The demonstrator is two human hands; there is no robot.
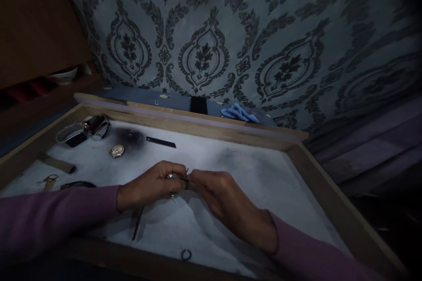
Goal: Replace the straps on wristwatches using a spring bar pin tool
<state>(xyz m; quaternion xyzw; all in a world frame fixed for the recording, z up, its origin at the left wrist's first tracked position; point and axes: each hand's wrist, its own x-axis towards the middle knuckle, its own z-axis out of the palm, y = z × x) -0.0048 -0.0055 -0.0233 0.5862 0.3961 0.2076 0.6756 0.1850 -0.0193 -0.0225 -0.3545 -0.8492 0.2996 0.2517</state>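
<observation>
Over the middle of the white work surface, my left hand (153, 185) is closed around a small watch (170, 176). Only bits of its shiny, gold-toned case show between the fingers. My right hand (224, 193) meets it from the right, its fingers pressed together. A short, dark, strap-like piece (186, 183) shows between the two hands. What the right fingertips grip is mostly hidden. Beyond my left hand lie a gold watch head (116, 151) without a strap and a flat black blade-like strip (161, 142). A thin dark stick (137, 225) rests below my left wrist.
A raised wooden frame (211, 124) borders the surface. At the left are a smartwatch (76, 139), more watches (97, 126), an olive strap (56, 162), a small brass-coloured piece (50, 181) and a black strap (78, 184). A black ring (186, 254) lies near the front; a blue cloth (239, 113) sits behind.
</observation>
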